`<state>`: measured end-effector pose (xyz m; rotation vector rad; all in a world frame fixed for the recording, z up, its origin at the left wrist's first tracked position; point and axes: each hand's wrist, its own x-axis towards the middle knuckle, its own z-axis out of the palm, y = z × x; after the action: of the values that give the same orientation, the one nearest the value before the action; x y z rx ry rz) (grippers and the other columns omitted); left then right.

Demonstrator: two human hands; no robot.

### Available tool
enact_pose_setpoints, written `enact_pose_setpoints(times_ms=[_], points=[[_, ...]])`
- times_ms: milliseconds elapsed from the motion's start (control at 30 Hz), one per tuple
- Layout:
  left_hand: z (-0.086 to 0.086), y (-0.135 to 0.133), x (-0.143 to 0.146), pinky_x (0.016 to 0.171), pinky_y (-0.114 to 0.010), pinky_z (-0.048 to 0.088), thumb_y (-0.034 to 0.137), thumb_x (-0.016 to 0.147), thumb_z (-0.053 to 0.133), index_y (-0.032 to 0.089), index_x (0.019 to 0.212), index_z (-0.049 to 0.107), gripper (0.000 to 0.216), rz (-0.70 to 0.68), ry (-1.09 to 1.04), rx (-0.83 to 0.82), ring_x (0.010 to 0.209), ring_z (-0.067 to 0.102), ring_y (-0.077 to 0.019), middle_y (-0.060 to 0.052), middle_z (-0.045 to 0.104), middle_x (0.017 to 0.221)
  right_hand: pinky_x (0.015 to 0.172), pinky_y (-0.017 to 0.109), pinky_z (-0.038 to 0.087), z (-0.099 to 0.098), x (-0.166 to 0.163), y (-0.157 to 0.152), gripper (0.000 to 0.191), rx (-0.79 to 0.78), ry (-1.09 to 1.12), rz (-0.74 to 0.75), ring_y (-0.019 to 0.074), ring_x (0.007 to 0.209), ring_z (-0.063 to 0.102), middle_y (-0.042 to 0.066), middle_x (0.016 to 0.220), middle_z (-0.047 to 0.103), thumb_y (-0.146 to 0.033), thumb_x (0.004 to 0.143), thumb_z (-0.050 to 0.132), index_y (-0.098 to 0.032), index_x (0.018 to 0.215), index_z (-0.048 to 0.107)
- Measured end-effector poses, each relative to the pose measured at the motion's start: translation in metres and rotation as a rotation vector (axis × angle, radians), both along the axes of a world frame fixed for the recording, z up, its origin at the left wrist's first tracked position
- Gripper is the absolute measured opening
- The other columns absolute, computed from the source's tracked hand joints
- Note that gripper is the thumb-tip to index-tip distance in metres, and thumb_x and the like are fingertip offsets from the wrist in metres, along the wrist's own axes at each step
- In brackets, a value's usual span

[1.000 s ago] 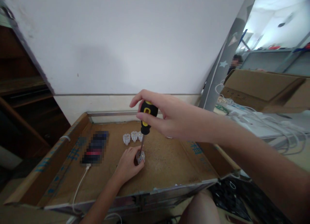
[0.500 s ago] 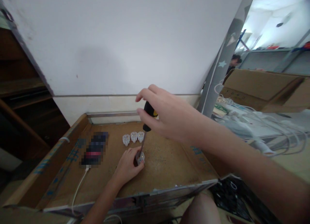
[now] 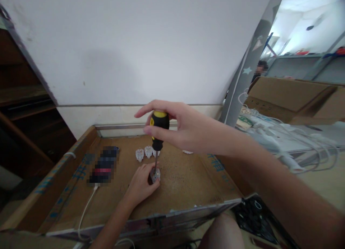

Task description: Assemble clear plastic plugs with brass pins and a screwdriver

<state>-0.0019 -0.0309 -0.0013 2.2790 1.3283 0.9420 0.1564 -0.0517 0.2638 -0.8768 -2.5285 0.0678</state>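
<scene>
Below a white wall, your raised-sided cardboard tray extends right of your left hand, gripping a clear plug; your right hand holds a screwdriver

Right hand: gripping, its index finger pointing outward past the tip of the thumb, which is pressing from below. Right wrist is lying nearly level to the right of these fingers; right forearm is sloping down and rightward from there. Left hand: lying lower, beneath the right fingers, with fingers and thumb pinching toward each other. Left forearm is slanting down-left from the left fingers.
</scene>
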Motion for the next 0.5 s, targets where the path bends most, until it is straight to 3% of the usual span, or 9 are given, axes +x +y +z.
enact_pose_setpoints(times_ms=[67,133,167,233,300,333,433,500], points=[[-0.001,0.000,-0.001,0.085,-0.040,0.047,0.025,0.073,0.056,0.021,0.119,0.053,0.046,-0.004,-0.004,0.005,0.094,0.059,-0.0242,-0.008,0.064,0.102,0.070,0.028,0.038,-0.005,-0.003,0.003,0.033,0.153,0.064,-0.233,0.0153,0.077,0.055,0.006,0.089,0.063,-0.040,0.091,0.042,-0.015,0.106,0.056],[-0.002,0.000,-0.001,0.085,-0.040,0.047,0.025,0.073,0.056,0.020,0.118,0.054,0.045,-0.007,0.001,0.000,0.095,0.059,-0.0241,-0.008,0.064,0.102,0.072,0.030,0.038,-0.009,-0.004,0.004,0.032,0.226,0.106,-0.331,0.0173,0.079,0.056,0.008,0.088,0.063,-0.037,0.092,0.039,-0.014,0.102,0.058],[-0.002,0.000,-0.001,0.085,-0.040,0.047,0.024,0.074,0.056,0.020,0.118,0.054,0.045,-0.008,0.004,-0.005,0.095,0.058,-0.0241,-0.008,0.064,0.103,0.074,0.030,0.038,-0.009,-0.003,0.005,0.028,0.202,0.127,-0.273,0.0168,0.082,0.056,0.008,0.092,0.063,-0.032,0.091,0.040,-0.014,0.103,0.058],[-0.002,0.000,-0.001,0.086,-0.040,0.046,0.024,0.074,0.056,0.019,0.119,0.053,0.045,-0.009,0.004,-0.011,0.096,0.058,-0.0240,-0.009,0.063,0.104,0.077,0.026,0.039,-0.007,0.002,0.005,0.026,0.051,0.153,-0.013,0.0135,0.089,0.055,0.006,0.104,0.061,-0.021,0.089,0.041,-0.017,0.109,0.056],[-0.002,0.000,-0.001,0.086,-0.040,0.046,0.024,0.074,0.055,0.019,0.120,0.053,0.046,-0.008,-0.003,-0.011,0.096,0.058,-0.0239,-0.008,0.064,0.104,0.076,0.023,0.040,-0.006,0.007,0.007,0.029,-0.134,0.160,0.212,0.0104,0.089,0.054,0.003,0.108,0.060,-0.020,0.089,0.043,-0.020,0.116,0.053],[-0.002,0.000,-0.001,0.086,-0.040,0.047,0.024,0.074,0.055,0.020,0.120,0.053,0.046,-0.006,-0.006,-0.010,0.095,0.058,-0.0240,-0.008,0.064,0.104,0.073,0.023,0.041,-0.007,0.008,0.008,0.029,-0.181,0.181,0.242,0.0097,0.084,0.055,0.003,0.104,0.062,-0.024,0.090,0.043,-0.019,0.116,0.053],[-0.001,0.000,0.000,0.085,-0.040,0.047,0.024,0.073,0.056,0.020,0.119,0.054,0.045,-0.010,-0.005,-0.009,0.095,0.059,-0.0244,-0.008,0.064,0.104,0.067,0.024,0.038,-0.014,0.001,0.011,0.029,-0.032,0.341,-0.012,0.0104,0.069,0.051,0.001,0.080,0.060,-0.037,0.091,0.043,-0.016,0.105,0.056],[0.001,0.000,0.000,0.084,-0.040,0.047,0.023,0.073,0.056,0.020,0.118,0.054,0.044,-0.014,-0.005,-0.011,0.095,0.059,-0.0245,-0.009,0.064,0.104,0.066,0.026,0.036,-0.017,-0.006,0.009,0.028,0.087,0.363,-0.158,0.0115,0.068,0.049,0.001,0.077,0.058,-0.036,0.089,0.044,-0.014,0.104,0.054]])
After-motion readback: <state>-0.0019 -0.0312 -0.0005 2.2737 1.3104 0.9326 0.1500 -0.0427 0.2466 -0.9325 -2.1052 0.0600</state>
